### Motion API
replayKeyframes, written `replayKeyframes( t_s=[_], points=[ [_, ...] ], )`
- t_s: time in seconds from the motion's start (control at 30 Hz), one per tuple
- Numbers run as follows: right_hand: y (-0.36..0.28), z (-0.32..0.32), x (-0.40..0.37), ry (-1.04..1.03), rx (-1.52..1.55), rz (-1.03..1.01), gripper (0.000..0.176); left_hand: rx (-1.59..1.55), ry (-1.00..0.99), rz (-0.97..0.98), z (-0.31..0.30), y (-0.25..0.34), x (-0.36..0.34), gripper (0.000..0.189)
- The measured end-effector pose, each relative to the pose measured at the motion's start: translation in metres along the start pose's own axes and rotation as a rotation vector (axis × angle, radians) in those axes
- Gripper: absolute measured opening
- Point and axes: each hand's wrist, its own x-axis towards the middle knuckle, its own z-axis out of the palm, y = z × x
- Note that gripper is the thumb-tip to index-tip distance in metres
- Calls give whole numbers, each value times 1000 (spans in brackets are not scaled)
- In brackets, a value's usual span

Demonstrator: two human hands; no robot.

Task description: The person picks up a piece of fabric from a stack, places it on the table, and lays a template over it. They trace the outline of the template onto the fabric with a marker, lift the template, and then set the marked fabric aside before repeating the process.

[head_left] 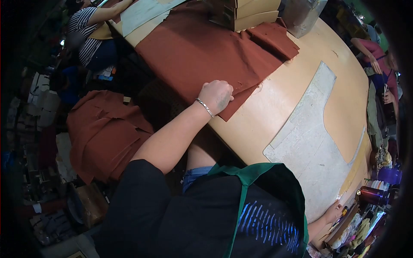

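My left hand (217, 96), with a chain bracelet at the wrist, is closed on the near edge of a rust-brown fabric sheet (185, 51). The fabric lies over the table, with a fold at its right side. Low on the right, my right hand (333, 213) is at the table's edge, fingers drawn together. A small yellow-and-black item (344, 210) shows beside its fingertips; whether the hand holds it I cannot make out. Between my hands lies a large grey curved pattern template (309, 142), flat on the table and apart from the fabric.
Cardboard boxes (256, 13) and a grey metal container (303, 17) stand at the table's far side. More rust-brown fabric (105, 133) is heaped at left. A person in stripes (92, 34) is at upper left, another person (383, 73) at right. A dark cylinder (372, 195) lies among clutter.
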Motion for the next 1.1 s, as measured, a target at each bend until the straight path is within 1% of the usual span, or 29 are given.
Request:
replayKeyframes(
  t_s=[0.1, 0.23, 0.33, 0.4, 0.43, 0.47, 0.5, 0.53, 0.63, 0.77, 0.83, 0.87, 0.97, 1.0, 1.07, 1.1],
  points=[
    [-4, -5, -1, 14, 2, -7, 46, -121, -69, -50, -2, -5, 6, 18],
    [1, -2, 2, -53, -9, 29, 49, -193, -110, -60, 2, -16, 15, 22],
    [-2, -9, 0, -52, -14, 31, 48, -353, -55, -43, 4, -23, 16, 32],
    [-9, -13, 1, -53, 6, 20, 46, -353, -29, -45, 12, -28, 20, 35],
    [-10, -11, 1, -61, 31, 54, 47, -339, -5, -61, 15, -34, 21, 36],
    [-8, -8, 1, -73, 56, 85, 47, -479, -21, -80, 17, -39, 21, 40],
    [-8, -10, 4, -95, 41, 72, 48, -405, -6, -52, 14, -39, 21, 41],
    [-9, -13, 5, -112, 18, 64, 48, -412, 1, -73, 17, -42, 23, 43],
    [-24, -21, -7, 651, -570, -468, 21, -517, 34, -88, 15, -46, 21, 47],
    [46, 49, 21, -13, 63, -39, 43, -589, 67, -131, 19, -45, 20, 47],
    [46, 50, 19, -2, 57, -27, 41, -597, 72, -137, 21, -45, 20, 46],
    [38, 40, 16, 5, 53, -19, 40, -598, 69, -137, 22, -45, 20, 45],
    [0, 0, 7, -58, 24, 70, 48, -612, 43, -75, 20, -45, 20, 39],
    [-4, 0, 9, -38, 62, 41, 47, -622, 26, -40, 18, -45, 20, 37],
    [7, 5, 4, -3, 101, 1, 46, -755, -26, -21, 16, -46, 15, 30],
    [5, -1, -1, -4, 127, 5, 42, -775, -50, -50, 15, -45, 14, 29]
  ],
)
